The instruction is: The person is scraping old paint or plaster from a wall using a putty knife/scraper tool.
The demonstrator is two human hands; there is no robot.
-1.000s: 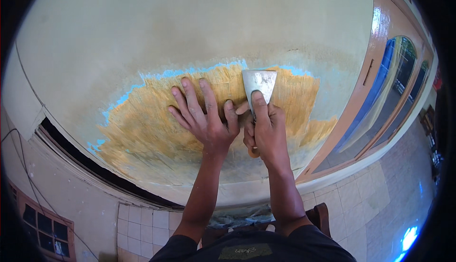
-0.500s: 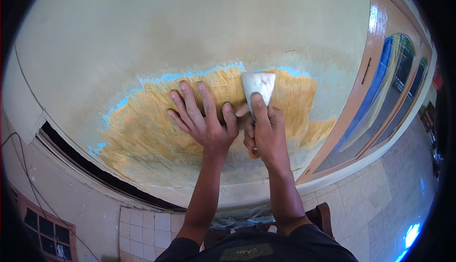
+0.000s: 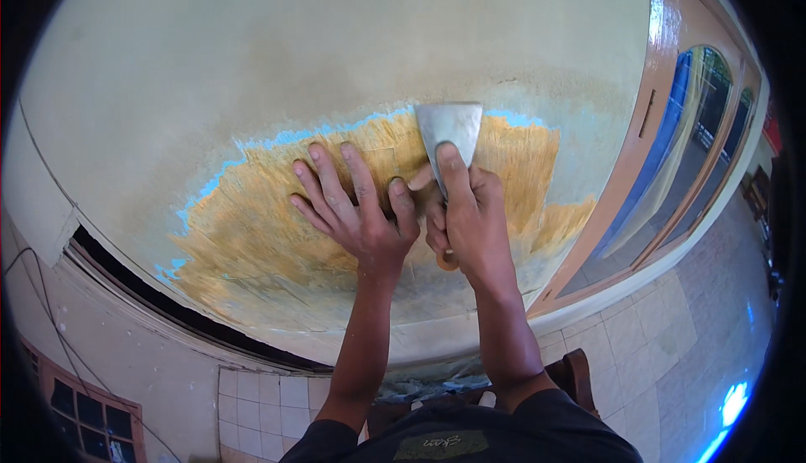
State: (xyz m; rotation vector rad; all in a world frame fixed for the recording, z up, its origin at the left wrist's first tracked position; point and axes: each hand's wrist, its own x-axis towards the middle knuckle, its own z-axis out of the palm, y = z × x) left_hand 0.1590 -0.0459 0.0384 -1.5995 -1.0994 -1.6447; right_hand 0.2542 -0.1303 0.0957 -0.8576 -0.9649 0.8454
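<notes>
My right hand is closed round the handle of a scraper, its thumb lying along the flat metal blade. The broad blade edge points up and rests at the upper border of a scraped patch on the wall. A round orange handle end shows below the fist. Flat on the scraped patch, fingers spread, my left hand holds nothing; its thumb is close to the right hand. Along the patch's top runs a ragged strip of light blue paint, with dull greyish paint above.
To the right stands a pinkish-brown door frame with glass and a blue curtain. A dark slot runs along the wall's lower left. Peeled flakes lie at the wall's foot, near a brown wooden chair part. A cable hangs at left.
The scraper has moved up and slightly left, its blade edge passing above the blue strip. My left hand keeps its place on the wall.
</notes>
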